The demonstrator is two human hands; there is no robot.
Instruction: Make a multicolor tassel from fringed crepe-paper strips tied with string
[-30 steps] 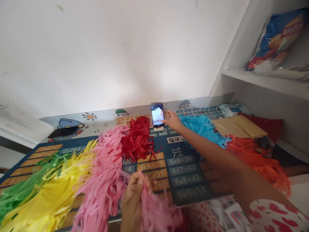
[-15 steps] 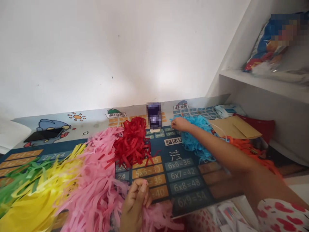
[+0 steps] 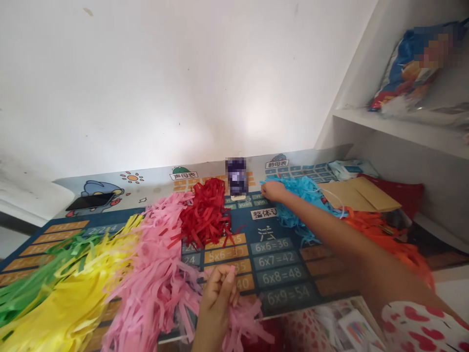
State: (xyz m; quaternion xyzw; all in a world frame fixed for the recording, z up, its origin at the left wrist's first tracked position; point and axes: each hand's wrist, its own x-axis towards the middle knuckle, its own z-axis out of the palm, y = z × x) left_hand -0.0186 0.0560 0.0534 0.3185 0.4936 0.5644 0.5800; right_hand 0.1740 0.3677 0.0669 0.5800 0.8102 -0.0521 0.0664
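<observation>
My left hand (image 3: 219, 298) is closed round a bunch of pink paper fringe (image 3: 157, 274) at the near edge of the desk mat (image 3: 278, 264). My right arm reaches far across the mat; my right hand (image 3: 273, 190) is curled on the edge of the blue paper fringe (image 3: 304, 195), just right of a small upright phone (image 3: 237, 177) whose screen is blurred. A red fringe bundle (image 3: 207, 212) lies left of the phone.
Yellow fringe (image 3: 69, 298) and green fringe (image 3: 32, 278) spread at the left, orange fringe (image 3: 388, 242) at the right. A brown envelope (image 3: 359, 193) lies near the white shelf (image 3: 403, 127), which holds a colourful bag (image 3: 414, 68). A dark flat phone (image 3: 90, 200) rests at the mat's far left.
My right hand left the upright phone's screen and moved right onto the blue fringe, fingers curling in. My left hand kept hold of the pink fringe and shifted slightly right.
</observation>
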